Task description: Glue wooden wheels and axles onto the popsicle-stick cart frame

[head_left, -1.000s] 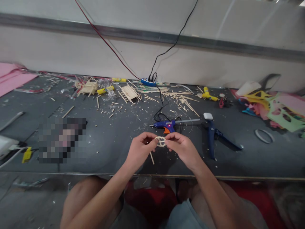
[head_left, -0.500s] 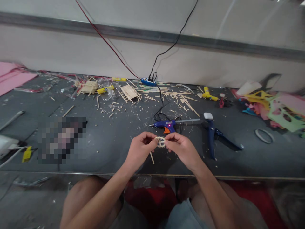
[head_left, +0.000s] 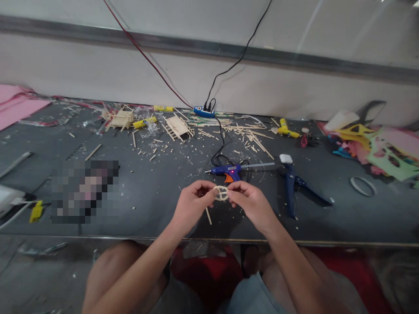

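Between my hands is a small pale wooden wheel (head_left: 222, 199), a ring with crossed spokes inside. My left hand (head_left: 195, 198) pinches its left edge between thumb and fingers. On the opposite edge, my right hand (head_left: 245, 195) pinches it the same way. The wheel is held above the dark table (head_left: 144, 222). Just beyond my hands lies a blue glue gun (head_left: 231, 171) with an orange trigger, a lit red light and a glue stick out of its back. A short wooden stick (head_left: 208, 216) lies by my left hand.
Right of the glue gun are a dark blue hand tool (head_left: 290, 192), a white case (head_left: 286, 159) and a tape ring (head_left: 362, 186). Behind lie loose sticks (head_left: 252, 135), stick-built pieces (head_left: 177, 126) and a power strip (head_left: 204, 112). Coloured sheets (head_left: 393, 152) are heaped at right.
The wheel has tilted slightly, so its ring and spokes show more openly. Both hands keep their pinch and have barely moved.
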Demonstrator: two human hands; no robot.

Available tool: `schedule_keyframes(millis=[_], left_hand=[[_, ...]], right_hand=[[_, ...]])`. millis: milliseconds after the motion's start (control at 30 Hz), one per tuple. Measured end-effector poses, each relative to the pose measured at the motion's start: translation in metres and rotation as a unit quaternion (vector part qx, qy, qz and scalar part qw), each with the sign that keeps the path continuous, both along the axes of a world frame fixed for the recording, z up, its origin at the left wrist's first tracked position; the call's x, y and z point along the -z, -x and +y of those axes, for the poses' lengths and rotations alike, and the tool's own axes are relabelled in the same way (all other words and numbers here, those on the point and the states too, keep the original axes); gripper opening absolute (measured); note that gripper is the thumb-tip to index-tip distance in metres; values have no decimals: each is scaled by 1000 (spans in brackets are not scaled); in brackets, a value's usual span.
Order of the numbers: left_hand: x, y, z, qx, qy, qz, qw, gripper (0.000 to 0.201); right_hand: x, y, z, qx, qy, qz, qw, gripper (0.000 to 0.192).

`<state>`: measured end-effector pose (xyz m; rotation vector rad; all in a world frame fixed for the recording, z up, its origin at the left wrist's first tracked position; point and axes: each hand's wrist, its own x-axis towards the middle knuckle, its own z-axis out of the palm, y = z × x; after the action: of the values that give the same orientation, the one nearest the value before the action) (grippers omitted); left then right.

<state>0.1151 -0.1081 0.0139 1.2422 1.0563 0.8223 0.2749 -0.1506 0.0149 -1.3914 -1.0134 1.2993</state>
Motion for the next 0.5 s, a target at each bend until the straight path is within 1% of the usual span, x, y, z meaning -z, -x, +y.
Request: schedule_keyframes(millis=[200, 300, 367, 433, 500], left_hand=[[-2, 0, -1, 1, 28, -51, 998, 16], [-1, 1, -1, 6, 13, -52, 999, 15], [-1, 2, -1, 13, -31, -39, 999, 13], [-1, 4, -1, 14, -109, -11, 994, 9], [-2, 6, -1, 18, -201, 32, 979, 9]], right_hand=[[0, -3, 0, 23, -3, 14, 1000, 14], [0, -3, 0, 29, -7, 27, 999, 15], [0, -3, 1, 29, 1, 49, 998, 15], [1, -3, 1, 28, 11, 89, 996, 15], [1, -3, 1, 31, 14, 117, 993, 16]])
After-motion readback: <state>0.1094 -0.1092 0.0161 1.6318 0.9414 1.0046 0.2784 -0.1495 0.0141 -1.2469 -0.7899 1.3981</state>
